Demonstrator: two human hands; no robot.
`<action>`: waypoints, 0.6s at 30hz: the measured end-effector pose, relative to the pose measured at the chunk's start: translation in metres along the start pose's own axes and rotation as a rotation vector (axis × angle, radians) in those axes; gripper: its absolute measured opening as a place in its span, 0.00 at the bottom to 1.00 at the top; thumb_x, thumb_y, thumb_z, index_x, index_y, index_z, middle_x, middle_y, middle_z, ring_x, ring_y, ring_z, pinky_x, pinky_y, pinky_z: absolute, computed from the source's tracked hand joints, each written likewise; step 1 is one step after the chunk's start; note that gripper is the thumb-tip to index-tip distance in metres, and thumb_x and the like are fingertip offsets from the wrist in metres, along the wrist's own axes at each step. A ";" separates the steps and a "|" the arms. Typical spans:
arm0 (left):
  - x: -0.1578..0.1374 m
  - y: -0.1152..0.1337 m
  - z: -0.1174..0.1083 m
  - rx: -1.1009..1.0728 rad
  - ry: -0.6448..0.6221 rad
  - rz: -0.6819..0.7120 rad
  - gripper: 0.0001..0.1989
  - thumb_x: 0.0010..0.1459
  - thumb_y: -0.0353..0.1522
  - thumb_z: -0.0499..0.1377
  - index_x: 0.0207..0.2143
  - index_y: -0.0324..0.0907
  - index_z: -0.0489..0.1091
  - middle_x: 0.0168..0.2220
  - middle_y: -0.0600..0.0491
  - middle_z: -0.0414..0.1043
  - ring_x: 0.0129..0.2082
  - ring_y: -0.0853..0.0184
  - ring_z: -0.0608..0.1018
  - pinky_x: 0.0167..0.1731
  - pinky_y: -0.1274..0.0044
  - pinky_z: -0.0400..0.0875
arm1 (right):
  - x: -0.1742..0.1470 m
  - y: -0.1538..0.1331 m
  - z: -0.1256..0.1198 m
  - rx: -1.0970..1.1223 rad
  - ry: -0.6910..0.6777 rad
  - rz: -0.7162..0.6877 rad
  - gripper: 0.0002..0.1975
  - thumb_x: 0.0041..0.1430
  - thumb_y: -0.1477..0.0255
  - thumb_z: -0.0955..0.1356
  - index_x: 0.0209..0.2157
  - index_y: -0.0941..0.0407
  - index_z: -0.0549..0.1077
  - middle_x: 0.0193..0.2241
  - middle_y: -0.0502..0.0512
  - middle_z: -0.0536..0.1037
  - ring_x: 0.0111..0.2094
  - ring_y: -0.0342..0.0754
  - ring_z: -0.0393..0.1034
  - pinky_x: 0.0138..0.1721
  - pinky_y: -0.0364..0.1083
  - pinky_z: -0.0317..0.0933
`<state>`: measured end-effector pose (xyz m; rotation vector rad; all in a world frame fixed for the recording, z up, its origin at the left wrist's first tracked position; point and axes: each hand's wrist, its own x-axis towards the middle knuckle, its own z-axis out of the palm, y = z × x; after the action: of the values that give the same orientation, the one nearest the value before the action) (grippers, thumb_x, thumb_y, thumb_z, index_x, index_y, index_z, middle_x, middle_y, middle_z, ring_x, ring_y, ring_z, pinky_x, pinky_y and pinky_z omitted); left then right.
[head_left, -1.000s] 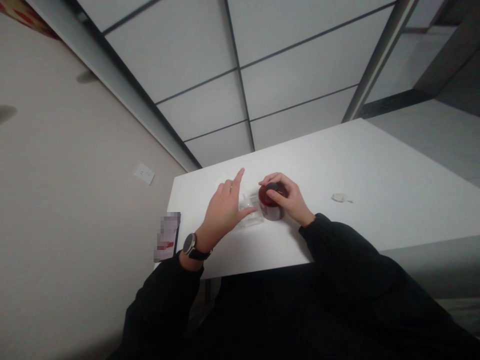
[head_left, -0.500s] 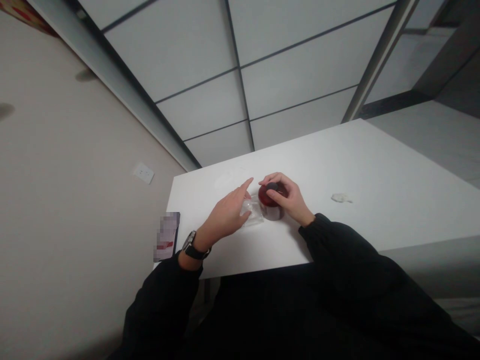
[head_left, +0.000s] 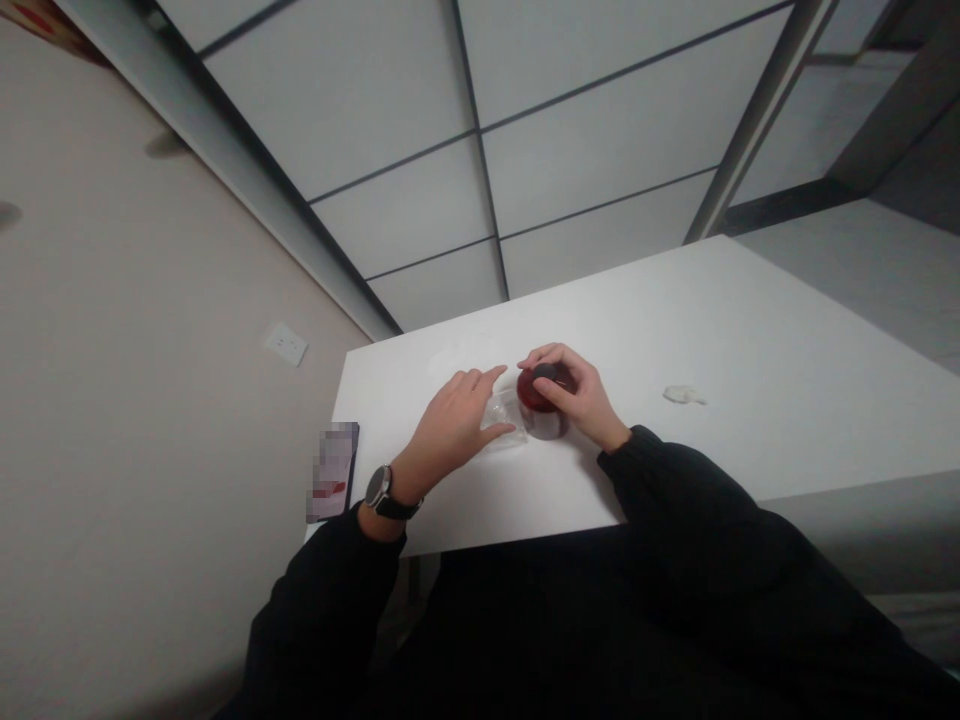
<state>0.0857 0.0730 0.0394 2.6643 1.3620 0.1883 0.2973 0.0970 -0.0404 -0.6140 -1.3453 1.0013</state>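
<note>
Red jar (head_left: 541, 400) sits on white table (head_left: 750, 400) beside beige wall (head_left: 150, 400).

You wear a black long-sleeved top; both sleeves run down to the wrists and end in plain cuffs, with soft folds along the forearms. The fabric looks matte and thick, with no print or marking that shows. Just behind your left hand (head_left: 450, 425) sits a wristwatch (head_left: 380, 487): a round dark face in a silvery case, on a dark strap (head_left: 396, 509) that wraps the wrist right above the cuff. Your right hand (head_left: 581, 400) is bare, no ring or band visible, and its sleeve closes snug at the wrist.
</note>
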 end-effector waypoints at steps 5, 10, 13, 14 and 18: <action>0.000 0.002 -0.003 0.011 -0.073 0.086 0.30 0.68 0.25 0.56 0.71 0.41 0.57 0.55 0.45 0.77 0.54 0.55 0.77 0.57 0.61 0.73 | 0.000 0.001 0.000 0.014 -0.006 -0.002 0.17 0.62 0.53 0.76 0.37 0.50 0.75 0.41 0.54 0.80 0.45 0.54 0.76 0.52 0.56 0.66; -0.002 0.002 -0.005 0.005 -0.038 0.044 0.28 0.66 0.31 0.66 0.65 0.38 0.62 0.56 0.42 0.75 0.55 0.54 0.78 0.57 0.62 0.74 | 0.000 0.000 0.000 -0.016 -0.004 0.013 0.19 0.61 0.50 0.76 0.36 0.50 0.74 0.41 0.54 0.81 0.46 0.55 0.76 0.52 0.57 0.67; 0.000 0.002 -0.002 0.067 -0.030 -0.104 0.21 0.63 0.40 0.70 0.50 0.39 0.71 0.47 0.43 0.79 0.50 0.51 0.80 0.51 0.61 0.76 | 0.000 -0.001 0.000 -0.024 -0.002 0.013 0.19 0.61 0.50 0.76 0.36 0.50 0.73 0.42 0.54 0.81 0.45 0.55 0.76 0.52 0.57 0.67; 0.001 0.002 -0.001 0.070 -0.035 -0.133 0.19 0.63 0.41 0.71 0.48 0.40 0.71 0.46 0.44 0.79 0.49 0.51 0.80 0.50 0.61 0.76 | 0.000 -0.001 0.000 -0.023 -0.002 0.009 0.19 0.61 0.50 0.76 0.36 0.50 0.73 0.42 0.55 0.81 0.45 0.55 0.76 0.52 0.57 0.67; 0.004 -0.002 0.002 -0.065 -0.023 -0.198 0.14 0.63 0.38 0.70 0.44 0.43 0.72 0.46 0.48 0.81 0.48 0.54 0.82 0.50 0.64 0.76 | 0.000 -0.001 0.000 -0.021 -0.004 0.005 0.19 0.62 0.50 0.75 0.36 0.50 0.73 0.42 0.55 0.80 0.46 0.55 0.76 0.52 0.57 0.67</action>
<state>0.0870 0.0772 0.0372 2.4526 1.5716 0.1749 0.2977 0.0968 -0.0393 -0.6320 -1.3603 0.9938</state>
